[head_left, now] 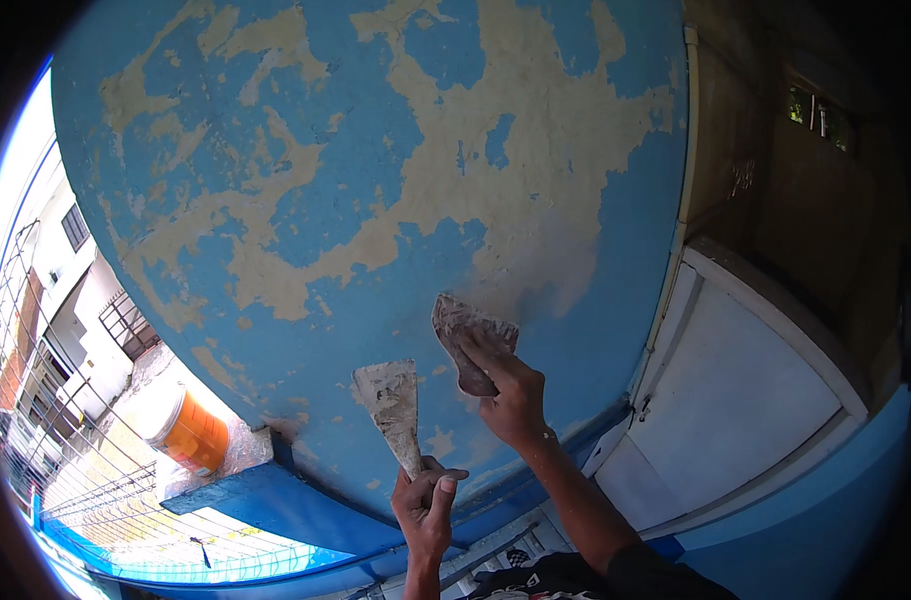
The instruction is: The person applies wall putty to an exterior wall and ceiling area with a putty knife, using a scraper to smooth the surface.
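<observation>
My left hand (427, 503) is closed round the handle of a putty knife (387, 395). Its broad blade points up and is crusted with pale, dried material. To the right, my right hand (513, 392) presses a creased, dusty sheet that looks like sandpaper (453, 318) against the wall, fingers flat over it. The wall (365, 130) is blue, with large irregular beige patches where the paint is gone. A whitish smear (545, 265) lies on its surface just above the sheet.
An orange bucket (197, 436) stands on the blue ledge (265, 492) at the lower left, near a wire fence (50, 400). On the right are a thin vertical pipe (689, 150) along the wall's edge and a white door panel (730, 400).
</observation>
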### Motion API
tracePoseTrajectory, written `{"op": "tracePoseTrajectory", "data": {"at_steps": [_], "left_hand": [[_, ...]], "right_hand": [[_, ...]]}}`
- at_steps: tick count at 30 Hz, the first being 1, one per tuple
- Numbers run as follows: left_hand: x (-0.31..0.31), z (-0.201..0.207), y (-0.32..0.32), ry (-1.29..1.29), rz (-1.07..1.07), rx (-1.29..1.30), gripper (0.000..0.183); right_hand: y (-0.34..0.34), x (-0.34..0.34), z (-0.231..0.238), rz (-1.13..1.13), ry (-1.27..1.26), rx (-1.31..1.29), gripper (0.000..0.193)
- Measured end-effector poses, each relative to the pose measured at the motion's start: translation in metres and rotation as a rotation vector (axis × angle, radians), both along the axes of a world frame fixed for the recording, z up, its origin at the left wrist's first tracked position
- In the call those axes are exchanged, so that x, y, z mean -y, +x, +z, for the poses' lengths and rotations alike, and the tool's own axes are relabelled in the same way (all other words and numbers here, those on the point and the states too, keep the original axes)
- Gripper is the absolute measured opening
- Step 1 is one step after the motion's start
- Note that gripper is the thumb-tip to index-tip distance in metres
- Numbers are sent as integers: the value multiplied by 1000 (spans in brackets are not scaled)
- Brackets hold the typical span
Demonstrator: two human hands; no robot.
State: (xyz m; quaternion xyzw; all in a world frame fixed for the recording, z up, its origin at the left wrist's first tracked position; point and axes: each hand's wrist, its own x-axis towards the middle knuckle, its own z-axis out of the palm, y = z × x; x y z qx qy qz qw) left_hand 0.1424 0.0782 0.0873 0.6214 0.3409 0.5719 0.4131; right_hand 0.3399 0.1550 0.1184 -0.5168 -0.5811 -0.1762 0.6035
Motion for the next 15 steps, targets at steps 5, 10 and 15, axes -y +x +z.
{"op": "tracePoseTrajectory", "data": {"at_steps": [5, 10, 15], "left_hand": [[-3, 1, 0, 69, 1, -39, 45], [11, -2, 6, 53, -13, -41, 38], [5, 0, -6, 88, 55, -61, 32]], "right_hand": [[60, 32, 21, 286, -243, -104, 47], [93, 4, 70, 46, -110, -209, 62], [-23, 4, -6, 113, -37, -9, 73]]}}
